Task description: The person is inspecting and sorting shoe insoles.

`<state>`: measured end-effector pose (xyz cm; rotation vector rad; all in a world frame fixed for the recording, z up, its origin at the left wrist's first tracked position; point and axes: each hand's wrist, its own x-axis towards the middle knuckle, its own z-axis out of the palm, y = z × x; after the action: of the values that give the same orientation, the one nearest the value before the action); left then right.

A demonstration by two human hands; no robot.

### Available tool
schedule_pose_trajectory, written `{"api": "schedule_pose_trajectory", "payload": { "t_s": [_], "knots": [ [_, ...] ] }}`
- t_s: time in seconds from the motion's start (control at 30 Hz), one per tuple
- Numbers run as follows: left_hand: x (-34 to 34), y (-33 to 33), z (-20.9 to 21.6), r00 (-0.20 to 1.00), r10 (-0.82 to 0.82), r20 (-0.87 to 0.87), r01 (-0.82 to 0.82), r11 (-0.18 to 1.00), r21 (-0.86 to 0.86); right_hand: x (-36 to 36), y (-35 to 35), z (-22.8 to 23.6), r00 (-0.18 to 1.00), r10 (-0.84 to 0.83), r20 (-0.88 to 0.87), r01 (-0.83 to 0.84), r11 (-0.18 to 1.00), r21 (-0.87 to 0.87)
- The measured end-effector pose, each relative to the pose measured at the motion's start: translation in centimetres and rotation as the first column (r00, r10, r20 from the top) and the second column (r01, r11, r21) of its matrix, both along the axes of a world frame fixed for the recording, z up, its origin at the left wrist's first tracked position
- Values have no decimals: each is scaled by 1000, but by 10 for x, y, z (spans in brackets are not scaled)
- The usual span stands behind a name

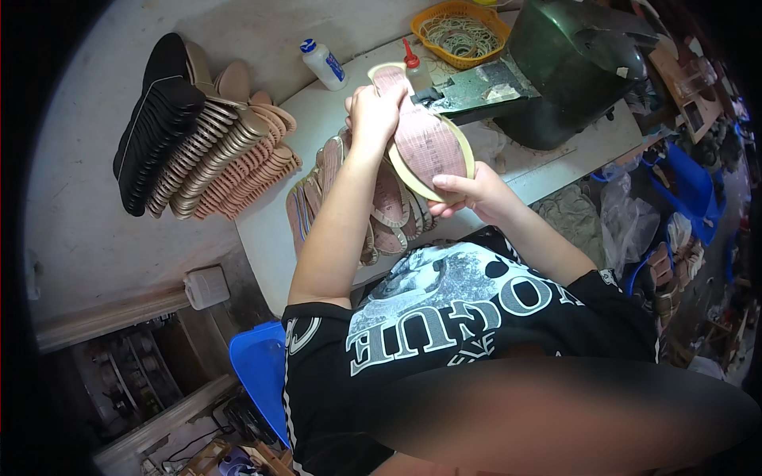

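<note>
Both of my hands hold a shoe insole by its two ends, in front of a green machine's narrow arm. Its upward face is pinkish brown with fine lines, and a pale yellow layer sticks out around its edge. My left hand is closed around the narrow end, with the thumb over the face. Near the wide end, my right hand grips the edge, thumb on top and fingers underneath. Below my arms lie several similar insoles with ridged edges, partly hidden by my left forearm.
The green machine stands on the pale table. Behind the insole are a white bottle with a blue cap, a red-tipped squeeze bottle and a yellow basket of bands. Black, gold and pink insole stacks stand at left.
</note>
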<state>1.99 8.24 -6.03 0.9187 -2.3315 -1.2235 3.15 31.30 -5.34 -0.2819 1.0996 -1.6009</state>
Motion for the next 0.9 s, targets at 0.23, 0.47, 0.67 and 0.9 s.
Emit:
{"api": "schedule_pose_trajectory", "payload": {
  "t_s": [0.23,0.47,0.67,0.9],
  "knots": [
    [-12,-25,-1,998,-61,-12,62,978,197,7,-20,7,978,-203,39,205,974,-93],
    [-17,-42,10,980,-56,189,85,985,-152,10,-47,-3,951,-305,58,309,946,-96],
    [-6,-51,68,445,-840,310,863,495,102,4,-66,9,950,-299,84,309,941,-140],
    [-17,-68,55,484,-809,335,791,568,229,4,-72,14,921,-388,10,386,912,-142]
  ]
}}
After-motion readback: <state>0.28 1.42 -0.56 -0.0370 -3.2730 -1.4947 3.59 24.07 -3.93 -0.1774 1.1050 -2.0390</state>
